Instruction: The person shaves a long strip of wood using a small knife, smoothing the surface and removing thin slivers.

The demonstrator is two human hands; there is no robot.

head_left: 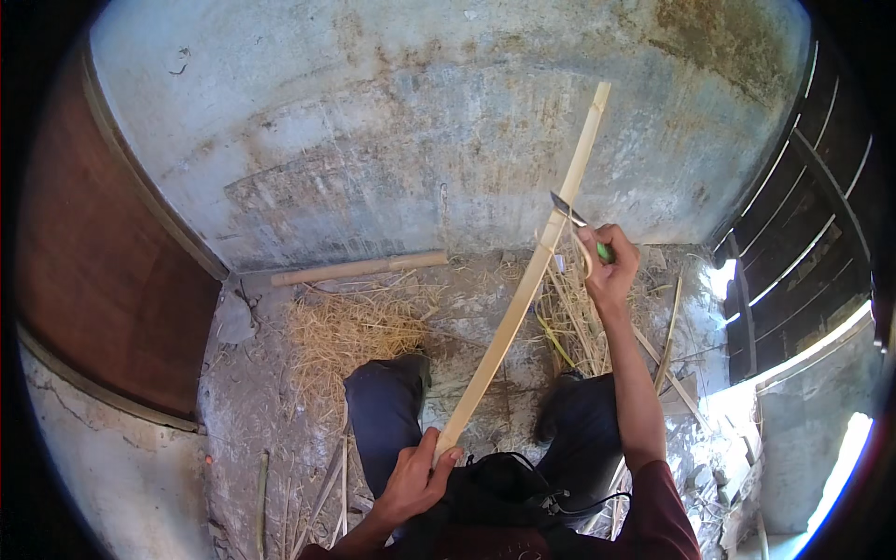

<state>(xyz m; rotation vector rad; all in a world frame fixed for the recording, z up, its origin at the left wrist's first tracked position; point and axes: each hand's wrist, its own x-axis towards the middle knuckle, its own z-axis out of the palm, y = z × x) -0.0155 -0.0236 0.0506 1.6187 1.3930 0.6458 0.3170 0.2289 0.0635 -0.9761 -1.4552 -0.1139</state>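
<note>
A long pale bamboo strip slants up and away from my lap toward the wall. My left hand grips its near end, thumb and fingers wrapped round it. In my right hand is a knife with a green handle, its dark blade lying against the strip beyond the middle. A thin curled shaving hangs between the blade and my right hand. My fingers close round the handle and hide most of it.
Yellow shavings heap on the dirty floor before my left knee. Loose strips lie beyond my right knee. A bamboo pole rests by the stained wall. A brown door panel stands left, dark slatted boards right.
</note>
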